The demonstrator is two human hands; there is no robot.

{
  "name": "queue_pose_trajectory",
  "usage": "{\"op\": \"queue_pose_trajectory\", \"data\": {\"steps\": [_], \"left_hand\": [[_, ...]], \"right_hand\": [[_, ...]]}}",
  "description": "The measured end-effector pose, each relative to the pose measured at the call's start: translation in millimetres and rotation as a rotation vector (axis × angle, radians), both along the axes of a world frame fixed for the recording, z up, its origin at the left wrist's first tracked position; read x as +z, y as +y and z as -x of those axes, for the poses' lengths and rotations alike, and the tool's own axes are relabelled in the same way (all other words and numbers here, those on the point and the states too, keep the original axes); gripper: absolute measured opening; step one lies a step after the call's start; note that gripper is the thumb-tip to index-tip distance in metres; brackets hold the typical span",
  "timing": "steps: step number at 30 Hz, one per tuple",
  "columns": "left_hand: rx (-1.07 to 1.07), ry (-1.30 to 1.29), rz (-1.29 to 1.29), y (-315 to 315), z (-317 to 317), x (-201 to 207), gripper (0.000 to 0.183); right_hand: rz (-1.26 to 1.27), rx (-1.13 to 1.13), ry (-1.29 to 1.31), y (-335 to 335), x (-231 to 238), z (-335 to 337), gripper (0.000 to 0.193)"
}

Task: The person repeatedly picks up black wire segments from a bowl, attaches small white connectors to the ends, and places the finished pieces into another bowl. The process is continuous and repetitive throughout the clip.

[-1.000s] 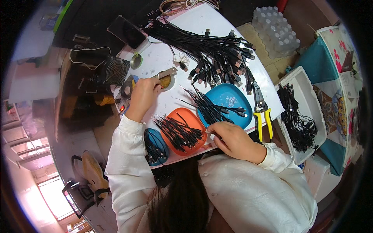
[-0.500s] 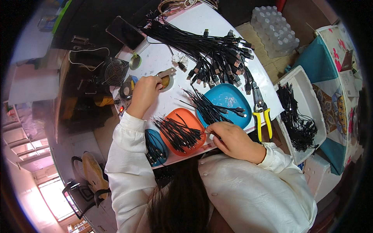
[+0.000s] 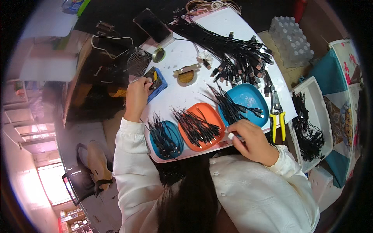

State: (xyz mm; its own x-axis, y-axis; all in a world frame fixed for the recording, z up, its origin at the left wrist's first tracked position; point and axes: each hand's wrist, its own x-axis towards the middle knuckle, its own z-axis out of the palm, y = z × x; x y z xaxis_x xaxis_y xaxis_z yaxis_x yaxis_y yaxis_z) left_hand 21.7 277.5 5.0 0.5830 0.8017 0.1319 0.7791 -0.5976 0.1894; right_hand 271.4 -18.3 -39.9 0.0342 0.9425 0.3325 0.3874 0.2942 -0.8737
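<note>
My left hand (image 3: 138, 93) is at the blue box (image 3: 161, 86) on the table's left edge, fingers closed; what they hold, if anything, is hidden. My right hand (image 3: 254, 143) is curled at the table's front edge, with a small white bit (image 3: 231, 136) at the thumb and fingertips, too small to name. Nearest it is a blue tray (image 3: 259, 100) with a bundle of black cables (image 3: 230, 106) lying over its left side. Cut black cables (image 3: 196, 126) fill the orange tray (image 3: 197, 148). More cables (image 3: 163, 136) lie in the smaller blue tray (image 3: 179, 141).
A metal strip (image 3: 187, 69) rests across a round tin (image 3: 187, 77). Long black USB cables (image 3: 233, 48) cover the far side. Yellow-handled wire strippers (image 3: 277, 116) lie on the right edge, beside a white foam box (image 3: 323, 116) of cables. A phone (image 3: 152, 25) and fan (image 3: 138, 62) stand far left.
My left hand has left the metal strip on the tin and moved left to the blue box. The view has shifted, so the table appears farther right. My right hand stays curled by the trays.
</note>
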Motion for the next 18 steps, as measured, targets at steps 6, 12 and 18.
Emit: {"op": "queue_pose_trajectory", "data": {"steps": [6,12,18], "left_hand": [[0.111,0.056,0.011,26.9,32.5,-12.5,0.01],[0.035,0.06,-0.073,34.8,33.3,-25.6,0.01],[-0.035,0.123,-0.145,35.7,31.6,-28.5,0.009]], "right_hand": [[0.081,0.051,-0.081,1.3,1.5,6.7,0.02],[0.08,0.065,-0.077,3.5,-3.3,13.2,0.019],[0.081,0.063,-0.067,6.1,-5.1,12.8,0.018]]}}
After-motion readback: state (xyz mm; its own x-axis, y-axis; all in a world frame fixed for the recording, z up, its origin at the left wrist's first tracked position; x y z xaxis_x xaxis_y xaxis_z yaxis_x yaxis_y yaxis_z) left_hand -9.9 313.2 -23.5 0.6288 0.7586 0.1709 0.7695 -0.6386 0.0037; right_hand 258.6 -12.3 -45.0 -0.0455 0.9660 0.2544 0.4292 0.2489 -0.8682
